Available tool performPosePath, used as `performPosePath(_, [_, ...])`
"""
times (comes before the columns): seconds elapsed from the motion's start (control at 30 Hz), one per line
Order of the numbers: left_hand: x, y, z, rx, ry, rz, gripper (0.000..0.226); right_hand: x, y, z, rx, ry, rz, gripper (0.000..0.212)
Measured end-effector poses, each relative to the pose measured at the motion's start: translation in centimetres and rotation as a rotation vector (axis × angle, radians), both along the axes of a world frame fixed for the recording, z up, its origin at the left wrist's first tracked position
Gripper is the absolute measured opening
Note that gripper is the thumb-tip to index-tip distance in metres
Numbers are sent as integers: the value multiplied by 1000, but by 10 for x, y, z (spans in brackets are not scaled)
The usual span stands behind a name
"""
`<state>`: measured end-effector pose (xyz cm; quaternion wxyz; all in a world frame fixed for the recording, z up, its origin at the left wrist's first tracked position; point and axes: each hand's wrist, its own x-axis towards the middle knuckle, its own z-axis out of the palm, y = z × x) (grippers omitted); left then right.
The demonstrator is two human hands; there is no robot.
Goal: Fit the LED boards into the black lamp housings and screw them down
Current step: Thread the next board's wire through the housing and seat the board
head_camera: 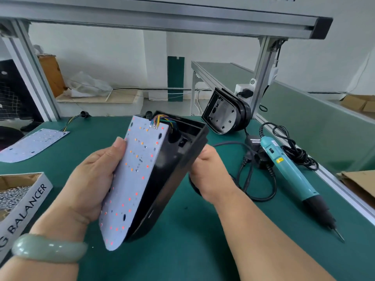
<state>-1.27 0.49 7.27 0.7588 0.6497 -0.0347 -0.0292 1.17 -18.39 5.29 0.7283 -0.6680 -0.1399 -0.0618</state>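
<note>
**Seat the board flat, wires tucked**

The left hand point(89, 179) pinches the LED board point(134, 179) by its left edge, thumb on its face. The right hand point(211, 175) curls round the tilted housing point(178, 157), held above the mat point(182, 250). Best to tuck the coloured wires point(160, 120) inside first, then lower the board until its screw holes line up.

Count — 1 box of screws point(30, 191), 2 boards including the spare board point(34, 145) far left, 2 housings including the second housing point(225, 114) far right, 1 screwdriver point(294, 173).
</note>
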Motion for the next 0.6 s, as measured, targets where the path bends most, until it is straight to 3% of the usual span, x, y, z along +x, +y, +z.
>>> performPosePath(0.1, [-2,-7,0,-32,17,27,45,1,-11,5,-426,-74,-148,43])
performPosePath(0.23, [-5,-17,2,-49,-41,59,43,8,-19,-1,-816,-124,-376,17])
performPosePath(0.3, [-4,-19,1,-62,-24,72,43,14,-16,-5,-1120,-164,-518,24])
performPosePath(0.37, [-2,-22,-2,-32,10,103,44,16,-15,-6,-1025,-261,-539,22])
performPosePath(0.43, [3,-23,-5,33,27,134,47,10,-12,-6,-574,-323,-332,20])
performPosePath(0.5, [6,-25,-9,73,27,130,47,3,-7,-7,-274,-235,-119,21])
performPosePath(0.6, [9,-25,-16,95,34,50,52,2,-5,-5,-284,-61,-127,21])
